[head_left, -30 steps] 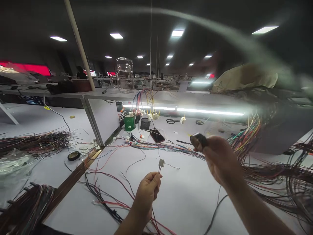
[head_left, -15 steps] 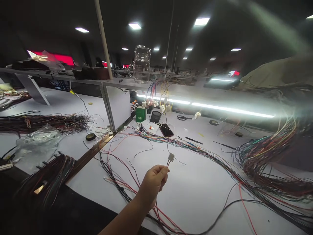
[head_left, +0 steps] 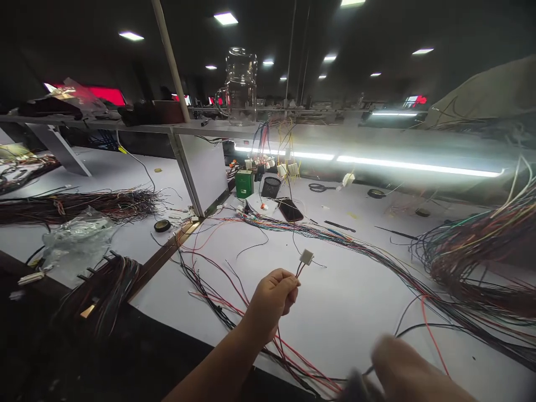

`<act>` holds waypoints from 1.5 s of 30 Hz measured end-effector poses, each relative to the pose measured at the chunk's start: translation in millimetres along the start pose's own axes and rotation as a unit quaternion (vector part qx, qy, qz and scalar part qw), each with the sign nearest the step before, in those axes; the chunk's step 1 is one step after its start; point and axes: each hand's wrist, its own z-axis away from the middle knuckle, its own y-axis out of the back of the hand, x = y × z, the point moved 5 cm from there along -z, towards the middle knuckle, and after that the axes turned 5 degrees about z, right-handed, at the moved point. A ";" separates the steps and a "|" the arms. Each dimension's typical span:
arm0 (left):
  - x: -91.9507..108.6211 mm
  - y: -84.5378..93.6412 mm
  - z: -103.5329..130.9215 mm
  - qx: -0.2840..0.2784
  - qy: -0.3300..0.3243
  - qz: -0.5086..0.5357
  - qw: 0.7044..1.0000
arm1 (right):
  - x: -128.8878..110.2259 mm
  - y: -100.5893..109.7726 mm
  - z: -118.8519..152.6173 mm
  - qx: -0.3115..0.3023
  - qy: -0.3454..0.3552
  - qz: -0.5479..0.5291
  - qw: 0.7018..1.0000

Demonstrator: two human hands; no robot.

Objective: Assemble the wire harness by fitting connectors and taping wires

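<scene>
My left hand [head_left: 273, 301] is closed in a pinch on thin red and dark wires just below a white plastic connector [head_left: 307, 257], which stands up above my fingertips. The tails of these wires seem to hang below the hand, toward the red and black cables [head_left: 218, 310] on the white table. At the lower right my right hand [head_left: 402, 365] is smeared by motion. A dark blurred shape shows beside its fingers; whether the hand holds it I cannot tell.
A long wire bundle [head_left: 377, 254] curves across the white tabletop [head_left: 352, 301] to a thick wire heap [head_left: 481, 251] at right. Behind lie a phone [head_left: 290, 209], scissors [head_left: 321, 187], a green box [head_left: 244, 184] and a black mesh cup [head_left: 271, 187]. A glass jar [head_left: 242, 89] stands on the shelf.
My right hand has come into view at the lower right. The left hand keeps its hold on the connector's wires, and the whole view has shifted slightly.
</scene>
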 end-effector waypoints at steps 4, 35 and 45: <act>1.5 -3.5 1.7 -0.012 -0.006 -0.021 1.000 | 0.9 -13.7 -35.2 0.032 0.000 0.023 0.999; -20.0 -17.6 -4.0 -0.195 0.029 -0.342 0.919 | 47.6 -7.5 -42.9 -0.128 -0.011 -0.173 0.977; -22.9 -8.2 -19.9 -0.097 0.146 -0.058 0.983 | 70.3 -23.8 -23.7 -0.006 0.039 0.079 0.996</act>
